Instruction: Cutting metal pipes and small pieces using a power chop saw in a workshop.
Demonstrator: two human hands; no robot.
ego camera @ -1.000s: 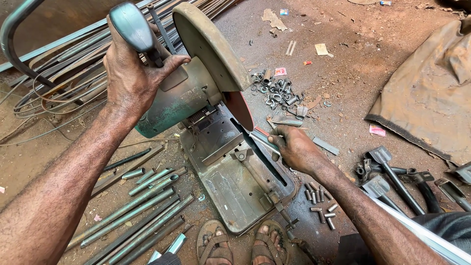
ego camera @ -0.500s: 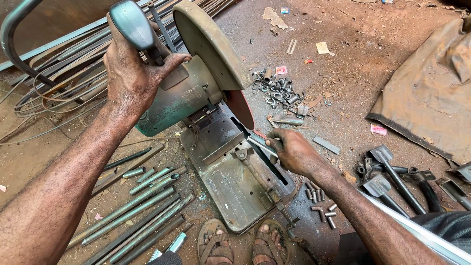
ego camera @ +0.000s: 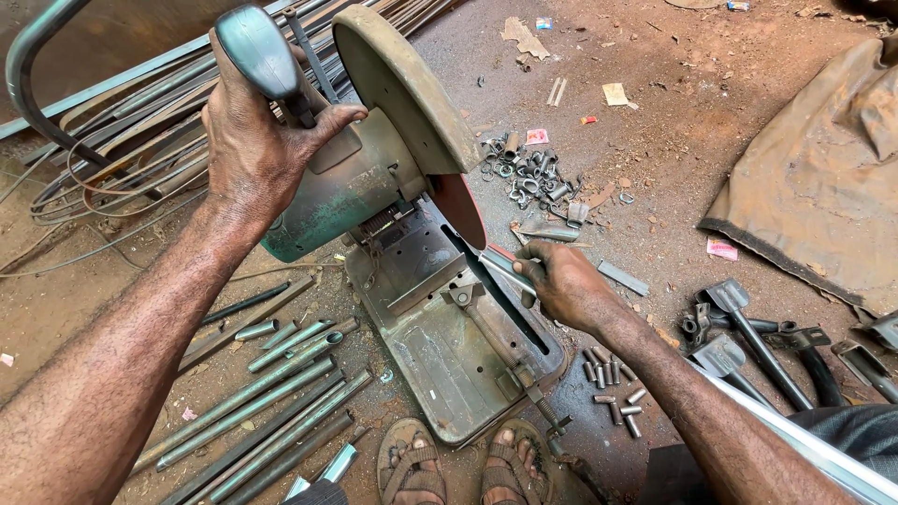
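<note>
My left hand (ego camera: 253, 154): fingers clamped on saw handle (ego camera: 262, 56), blade raised. My right hand (ego camera: 561, 285): fingers clamped on short pipe (ego camera: 502, 269), steadying it against the fence.

Raised green chop saw (ego camera: 374, 187), handle gripped; short metal tube (ego camera: 505, 269), apparently flat-ended, on its base beneath the blade.

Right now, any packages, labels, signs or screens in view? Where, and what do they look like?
No screens or signs.
Pink wrapper scrap: on the dirt beside the brown tarp, flat.
Pink scrap: by the pile of cut metal rings.
Cream paper scrap: on the dirt farther back, squarish.
</note>
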